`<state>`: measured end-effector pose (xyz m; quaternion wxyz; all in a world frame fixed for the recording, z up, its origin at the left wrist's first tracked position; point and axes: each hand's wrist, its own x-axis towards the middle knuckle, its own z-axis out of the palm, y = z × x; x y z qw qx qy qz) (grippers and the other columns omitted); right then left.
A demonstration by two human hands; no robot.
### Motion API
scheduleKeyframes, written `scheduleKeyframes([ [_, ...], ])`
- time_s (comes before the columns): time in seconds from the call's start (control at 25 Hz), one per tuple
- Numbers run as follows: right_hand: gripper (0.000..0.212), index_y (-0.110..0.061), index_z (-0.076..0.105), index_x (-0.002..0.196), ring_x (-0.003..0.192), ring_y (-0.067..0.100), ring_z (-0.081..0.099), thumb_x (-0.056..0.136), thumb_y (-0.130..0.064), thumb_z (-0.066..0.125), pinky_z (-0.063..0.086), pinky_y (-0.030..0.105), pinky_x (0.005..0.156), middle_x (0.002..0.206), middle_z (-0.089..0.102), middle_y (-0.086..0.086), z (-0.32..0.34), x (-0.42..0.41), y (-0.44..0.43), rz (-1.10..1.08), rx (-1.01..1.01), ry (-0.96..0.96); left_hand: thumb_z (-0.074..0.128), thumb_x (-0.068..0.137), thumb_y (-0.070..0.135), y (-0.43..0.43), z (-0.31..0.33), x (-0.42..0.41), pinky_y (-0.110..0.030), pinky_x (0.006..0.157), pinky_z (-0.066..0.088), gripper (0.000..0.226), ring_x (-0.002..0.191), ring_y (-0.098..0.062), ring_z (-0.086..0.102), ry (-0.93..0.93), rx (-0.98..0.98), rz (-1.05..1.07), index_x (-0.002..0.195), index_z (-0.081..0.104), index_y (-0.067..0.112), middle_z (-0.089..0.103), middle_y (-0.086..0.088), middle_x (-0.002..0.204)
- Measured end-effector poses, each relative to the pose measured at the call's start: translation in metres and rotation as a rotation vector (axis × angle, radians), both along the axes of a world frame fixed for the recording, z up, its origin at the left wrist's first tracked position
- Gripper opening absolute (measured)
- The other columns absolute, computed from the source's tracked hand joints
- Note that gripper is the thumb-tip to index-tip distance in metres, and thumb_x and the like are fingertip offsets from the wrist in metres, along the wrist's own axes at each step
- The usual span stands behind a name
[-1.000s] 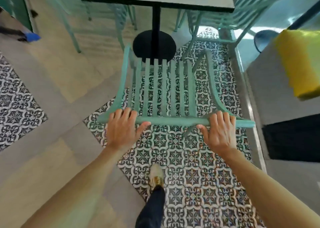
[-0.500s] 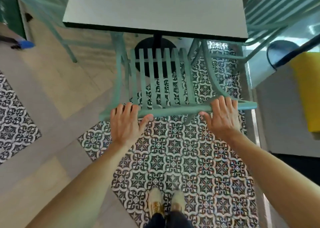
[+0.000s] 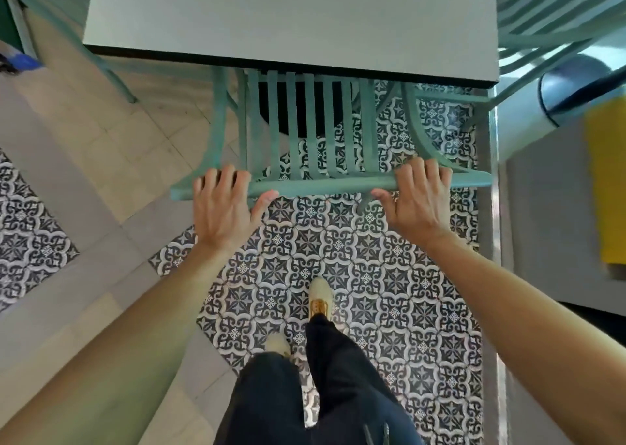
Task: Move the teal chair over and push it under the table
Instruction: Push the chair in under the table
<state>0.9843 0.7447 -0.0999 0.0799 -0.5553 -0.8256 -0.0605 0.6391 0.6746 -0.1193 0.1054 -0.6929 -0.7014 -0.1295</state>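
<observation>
- Pushing is the step in hand: the chair (image 3: pixel 306 139) stands on the tiled floor (image 3: pixel 338 258) facing the table, its front part hidden under the tabletop (image 3: pixel 288 14) edge.
- Left hand (image 3: pixel 223 207) grips the top rail (image 3: pixel 321 185) near its left end, fingers (image 3: pixel 222 177) curled over the far side and thumb pressed along the near side.
- Right hand (image 3: pixel 415 200) grips the same rail near its right end in the same way; both hands are clenched on the rail, none released.
- Slats of the chair back run from the rail up toward the tabletop, and the dark pedestal base (image 3: pixel 298 112) shows through them, so the seat appears to lie close to the pedestal.
- One shoe (image 3: pixel 320 297) is ahead of the other, which suits a forward step behind the push.
- Judging by the length of back visible outside the tabletop, the chair is partly in, not fully.
- Next move calls for a straight, even push from both hands, keeping the chair square to the edge so the legs pass either side of the base.
- Another teal chair (image 3: pixel 542 21) sits at the right, close by; drifting that way could snag it.
</observation>
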Motion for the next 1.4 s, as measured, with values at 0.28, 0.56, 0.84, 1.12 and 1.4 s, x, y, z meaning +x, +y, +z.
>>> scheduleKeyframes([
  [0.28, 0.068, -0.011, 0.052, 0.104, 0.091, 0.029, 0.045, 0.106, -0.07, 0.019, 0.04, 0.046, 0.087, 0.102, 0.052, 0.012, 0.005, -0.002, -0.001, -0.049, -0.119, -0.06, 0.024, 0.106, 0.071, -0.001, 0.006, 0.002, -0.041, 0.075, 0.027, 0.069, 0.081, -0.025, 0.042, 0.019, -0.018, -0.003, 0.091, 0.055, 0.011, 0.052, -0.009, 0.09],
  [0.56, 0.064, -0.011, 0.049, 0.103, 0.091, 0.031, 0.045, 0.108, -0.068, 0.021, 0.043, 0.048, 0.087, 0.101, 0.049, 0.012, 0.005, -0.009, -0.005, -0.068, -0.099, -0.057, 0.033, 0.106, 0.069, -0.003, 0.008, -0.004, -0.041, 0.076, 0.028, 0.064, 0.083, -0.027, 0.043, 0.021, -0.016, -0.02, 0.093, 0.056, 0.011, 0.053, -0.009, 0.092],
  [0.84, 0.065, -0.008, 0.05, 0.103, 0.091, 0.031, 0.046, 0.107, -0.066, 0.022, 0.037, 0.047, 0.084, 0.101, 0.051, 0.015, 0.01, -0.042, -0.023, -0.094, -0.098, -0.026, 0.034, 0.104, 0.071, -0.003, 0.014, -0.039, -0.041, 0.076, 0.027, 0.066, 0.082, -0.027, 0.046, 0.043, -0.062, -0.065, 0.094, 0.058, 0.01, 0.055, -0.009, 0.093],
  [1.12, 0.064, -0.006, 0.051, 0.102, 0.093, 0.033, 0.048, 0.107, -0.065, 0.027, 0.038, 0.049, 0.084, 0.104, 0.053, 0.017, 0.015, -0.076, -0.036, -0.122, -0.11, -0.016, 0.035, 0.104, 0.072, 0.001, 0.013, -0.075, -0.041, 0.077, 0.026, 0.066, 0.083, -0.028, 0.045, 0.045, -0.047, -0.11, 0.095, 0.056, 0.01, 0.054, -0.01, 0.094],
  [1.4, 0.06, -0.007, 0.051, 0.1, 0.091, 0.032, 0.048, 0.107, -0.063, 0.032, 0.039, 0.048, 0.084, 0.102, 0.052, 0.015, 0.016, -0.103, -0.044, -0.161, -0.114, -0.001, 0.033, 0.104, 0.072, 0.005, 0.011, -0.102, -0.041, 0.076, 0.027, 0.063, 0.081, -0.028, 0.044, 0.024, -0.013, -0.161, 0.093, 0.052, 0.012, 0.053, -0.01, 0.094],
])
